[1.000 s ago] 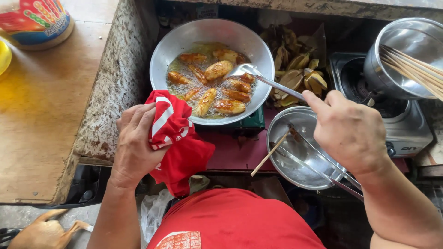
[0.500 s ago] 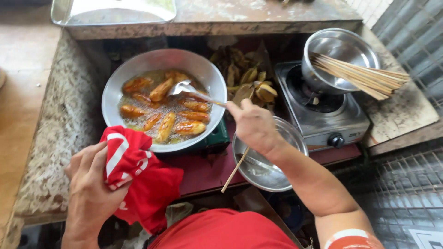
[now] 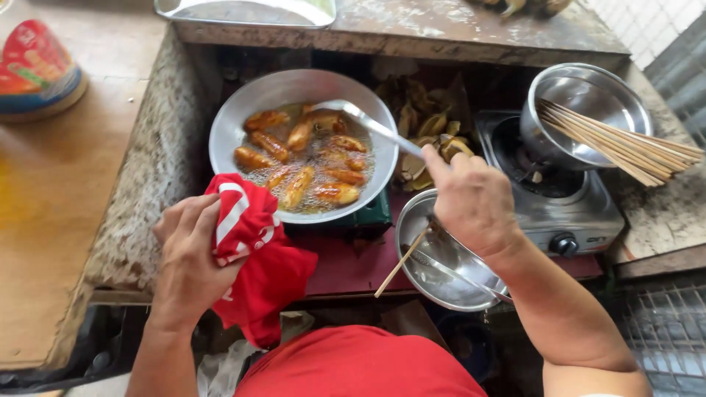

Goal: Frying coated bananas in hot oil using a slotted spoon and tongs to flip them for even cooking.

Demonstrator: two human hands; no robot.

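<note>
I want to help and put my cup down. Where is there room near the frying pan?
The wooden counter left of the stone ledge is bare below the colourful tub. Around the frying pan it is crowded: the left hand grips a red cloth at its rim, the right hand holds a metal spoon above the empty bowl.

Red cloth with white stripes (image 3: pixel 254 254): bunched and crumpled, gripped in the left hand (image 3: pixel 193 261), pressed against the near rim of the frying pan (image 3: pixel 243 110), loose end hanging down over the bench edge. Long metal spoon (image 3: pixel 371 123): held by its handle in the right hand (image 3: pixel 471 198), slanting up and left, bowl dipped into the oil at the far side of the pan. Round, shallow, silver-grey pan, sitting on a burner, filled with bubbling oil and golden-brown fried pieces (image 3: pixel 305 158) lying scattered across it.
</note>
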